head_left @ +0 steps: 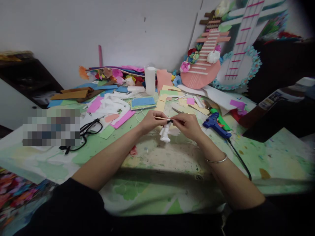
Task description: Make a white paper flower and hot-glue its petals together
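Observation:
A small white figure (164,134), which looks like shaped paper, hangs below my fingertips over the near middle of the table. Something small and black (170,121) sits at its top. My left hand (154,120) is closed, with a thin pale stick (160,118) between its fingers, close to the black bit. From the other side, my right hand (185,124) pinches at that same black bit. Fingers partly cover the figure's top, so the exact grip is hidden. Just behind the right hand lie scissors (177,110), partly covered.
A blue glue gun (218,125) with a black cord lies to the right. Black glasses (91,127) rest at left among paper scraps (110,103). A white roll (150,81) stands behind. Paper-decorated instruments (201,65) lean on the wall; a dark bottle (275,101) stands far right.

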`<state>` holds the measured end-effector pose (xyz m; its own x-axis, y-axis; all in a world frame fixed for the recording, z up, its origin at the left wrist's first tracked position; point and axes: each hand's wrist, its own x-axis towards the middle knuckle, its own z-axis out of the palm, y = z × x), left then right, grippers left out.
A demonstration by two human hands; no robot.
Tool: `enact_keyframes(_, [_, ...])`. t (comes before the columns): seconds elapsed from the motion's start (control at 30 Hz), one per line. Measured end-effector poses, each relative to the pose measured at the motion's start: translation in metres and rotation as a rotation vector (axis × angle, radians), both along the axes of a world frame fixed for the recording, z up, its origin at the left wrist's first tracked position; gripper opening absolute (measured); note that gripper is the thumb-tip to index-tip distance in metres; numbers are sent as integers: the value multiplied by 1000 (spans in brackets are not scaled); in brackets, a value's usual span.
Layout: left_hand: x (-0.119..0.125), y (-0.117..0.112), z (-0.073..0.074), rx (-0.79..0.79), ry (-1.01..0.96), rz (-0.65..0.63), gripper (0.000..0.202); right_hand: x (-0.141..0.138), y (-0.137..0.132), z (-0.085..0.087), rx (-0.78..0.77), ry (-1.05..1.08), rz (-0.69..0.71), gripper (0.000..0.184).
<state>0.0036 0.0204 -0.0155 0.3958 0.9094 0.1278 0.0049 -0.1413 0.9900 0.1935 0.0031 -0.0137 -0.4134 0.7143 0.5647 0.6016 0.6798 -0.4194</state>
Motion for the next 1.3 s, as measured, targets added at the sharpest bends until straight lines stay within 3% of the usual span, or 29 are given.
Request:
enact_keyframes(0.27, [1, 0, 1, 5, 2, 2, 21, -1, -1, 0, 59, -57, -13, 21])
enact_keyframes(0.53, [-1, 3, -2, -16, -20, -21, 17, -1, -1, 1, -20, -44, -53, 18])
enact_keyframes(0.77, [-7, 6, -2, -139, -158, -95, 20, -1, 0, 0, -16, -53, -89, 14])
enact_keyframes(1.3, [-4, 6, -1, -53, 35, -43, 21, -3, 1, -7, 77, -99, -111, 10])
